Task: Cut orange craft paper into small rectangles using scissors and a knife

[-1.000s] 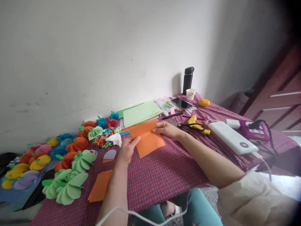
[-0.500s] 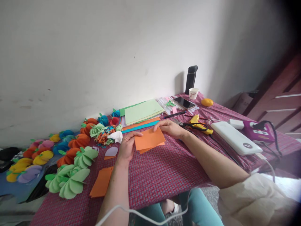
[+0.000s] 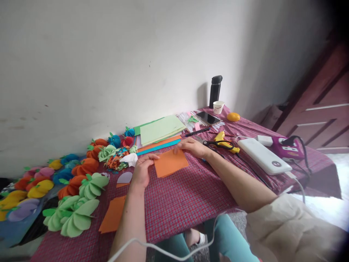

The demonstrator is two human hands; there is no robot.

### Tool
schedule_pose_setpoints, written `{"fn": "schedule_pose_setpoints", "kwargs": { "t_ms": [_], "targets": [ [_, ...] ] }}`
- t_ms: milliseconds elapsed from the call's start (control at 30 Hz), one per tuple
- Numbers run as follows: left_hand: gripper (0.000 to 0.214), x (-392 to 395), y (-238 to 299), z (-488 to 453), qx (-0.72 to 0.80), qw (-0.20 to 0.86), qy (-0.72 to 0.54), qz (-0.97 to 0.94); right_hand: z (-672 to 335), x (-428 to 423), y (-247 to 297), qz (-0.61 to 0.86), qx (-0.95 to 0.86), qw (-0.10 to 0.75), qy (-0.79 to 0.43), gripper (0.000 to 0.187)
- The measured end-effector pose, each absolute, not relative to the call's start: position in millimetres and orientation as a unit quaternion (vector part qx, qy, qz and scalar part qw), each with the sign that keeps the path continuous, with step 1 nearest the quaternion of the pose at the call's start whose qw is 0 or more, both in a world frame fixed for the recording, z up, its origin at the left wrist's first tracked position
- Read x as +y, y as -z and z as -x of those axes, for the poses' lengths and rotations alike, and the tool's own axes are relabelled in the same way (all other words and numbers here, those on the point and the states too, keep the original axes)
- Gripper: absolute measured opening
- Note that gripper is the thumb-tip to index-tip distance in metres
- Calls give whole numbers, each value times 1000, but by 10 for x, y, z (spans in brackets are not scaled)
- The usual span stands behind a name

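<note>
A folded orange paper sheet lies flat on the red checked tablecloth. My left hand pinches its left edge with thumb and fingers. My right hand presses fingers down along its far right edge. Both forearms reach in from the bottom of the view. Black-handled scissors and a yellow glue gun lie just right of my right hand.
Paper flowers in green, orange, yellow and blue crowd the left. Loose orange sheets, a stack of coloured paper, a white power bank, a phone, a cup, a black bottle and an orange fruit also lie about.
The orange sheet, open a second ago, has been folded in half toward me and is now pressed flat on the cloth. Both hands stayed on its edges.
</note>
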State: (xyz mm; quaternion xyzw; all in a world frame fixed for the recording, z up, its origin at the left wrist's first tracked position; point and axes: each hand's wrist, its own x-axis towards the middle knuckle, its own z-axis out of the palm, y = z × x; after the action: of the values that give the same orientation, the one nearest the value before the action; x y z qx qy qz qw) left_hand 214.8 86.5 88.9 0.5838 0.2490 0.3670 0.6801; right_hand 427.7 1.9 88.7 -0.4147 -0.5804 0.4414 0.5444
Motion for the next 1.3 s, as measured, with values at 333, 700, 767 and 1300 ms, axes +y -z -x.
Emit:
{"fn": "schedule_pose_setpoints", "kwargs": {
  "t_ms": [333,700,767,1300],
  "targets": [
    [33,798,-806,-2225,320,612,-249,-680,-4179,61,-802,456,-697,413,-370,26],
    [32,817,-668,-2247,335,616,-203,-683,-4129,91,-727,436,-684,416,-410,28],
    [32,821,-661,-2249,338,612,-207,-685,-4120,97,-713,452,-674,417,-410,34],
    [48,827,-681,-2242,337,648,-217,-648,-4169,171,-599,508,-640,424,-390,30]
  ]
}}
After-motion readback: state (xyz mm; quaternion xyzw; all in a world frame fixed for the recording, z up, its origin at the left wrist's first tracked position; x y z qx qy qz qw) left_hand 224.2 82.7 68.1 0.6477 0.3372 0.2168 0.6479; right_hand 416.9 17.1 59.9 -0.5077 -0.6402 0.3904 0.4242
